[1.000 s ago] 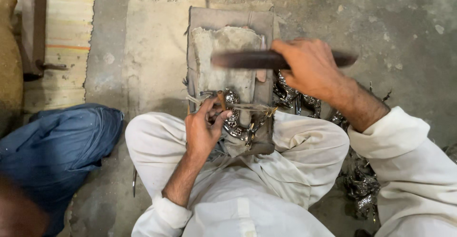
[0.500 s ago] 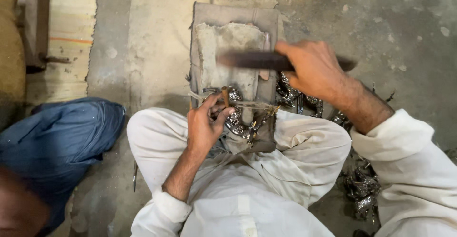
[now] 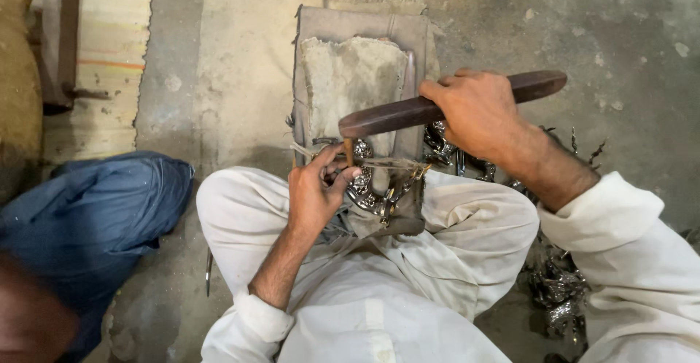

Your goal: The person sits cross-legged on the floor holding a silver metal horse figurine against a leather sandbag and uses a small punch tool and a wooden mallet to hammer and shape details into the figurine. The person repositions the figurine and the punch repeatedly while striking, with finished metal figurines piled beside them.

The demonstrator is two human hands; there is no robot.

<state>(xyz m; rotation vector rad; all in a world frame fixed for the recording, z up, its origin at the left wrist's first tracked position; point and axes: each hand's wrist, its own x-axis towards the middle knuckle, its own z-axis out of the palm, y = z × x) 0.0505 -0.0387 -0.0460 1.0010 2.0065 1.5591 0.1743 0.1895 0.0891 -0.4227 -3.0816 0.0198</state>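
Observation:
My right hand [image 3: 477, 111] grips a long dark wooden stick [image 3: 394, 115], held level above the work. Its left end rests on top of a small punch [image 3: 348, 151] that my left hand [image 3: 313, 191] holds upright between thumb and fingers. Under the punch lies a shiny silver metal ornament [image 3: 368, 188] on a cloth-covered block [image 3: 354, 78] between my knees. I sit cross-legged in white clothes.
More shiny metal pieces [image 3: 554, 283] lie heaped on the floor at my right knee and behind the block [image 3: 445, 144]. A person in blue cloth [image 3: 87, 217] sits at the left. A sack cloth [image 3: 233, 78] covers the concrete floor ahead.
The wooden stick has come down and leftward onto the punch top. My left hand has kept the punch on the ornament.

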